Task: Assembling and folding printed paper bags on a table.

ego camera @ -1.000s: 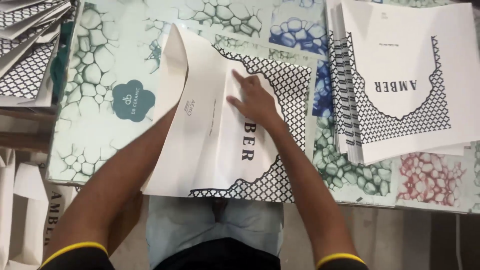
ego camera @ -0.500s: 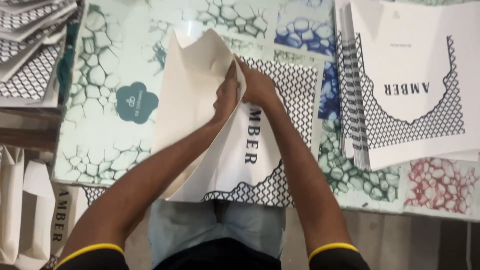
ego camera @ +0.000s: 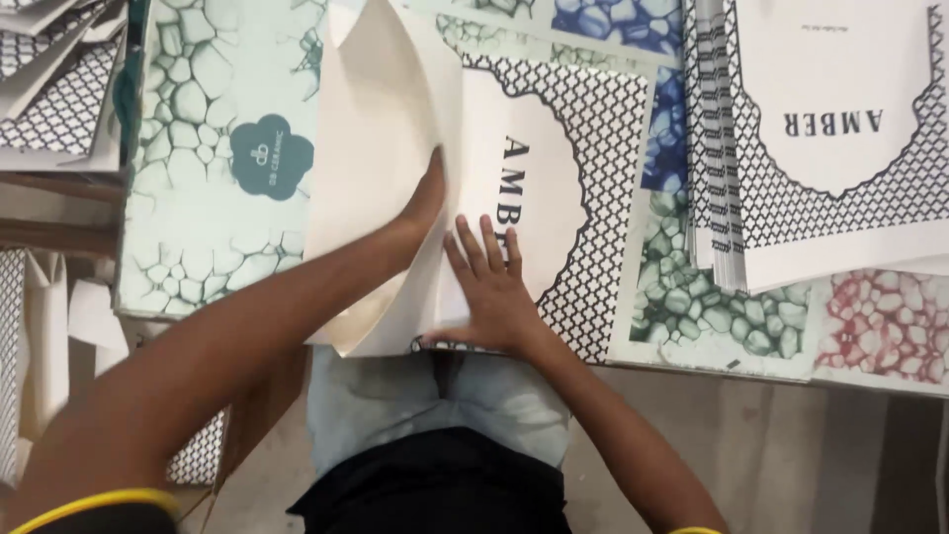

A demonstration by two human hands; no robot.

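We look straight down from a head camera onto a work table covered in printed sheets. At the far left, a loose stack of lattice-patterned sheets (ego camera: 49,89) lies fanned at the table's corner. Beside it lies a large green pebble-patterned board (ego camera: 198,148) with a dark teal flower-shaped badge, which serves as the working surface.

On that board, near the table's front edge, sits the piece in hand: a cream paper sheet (ego camera: 386,148) with a black-and-white lattice border, partly folded so that its blank flap curves up and over toward the left. Our left hand (ego camera: 427,193) is edge-on along the fold line, fingers straight and unclenched, gripping nothing; it seems to press the crease flat. Just right of it, our right hand (ego camera: 489,287) lies spread, palm down, on the printed face of the same sheet, also holding nothing, probably pinning the paper so that it cannot slide.

Further right, blue, green and red pebble-patterned sheets (ego camera: 692,297) overlap beneath the work. At the far right rests a thick stack of finished lattice-bordered pieces (ego camera: 830,119), their layered edges showing along its left side, set apart from the folding area.
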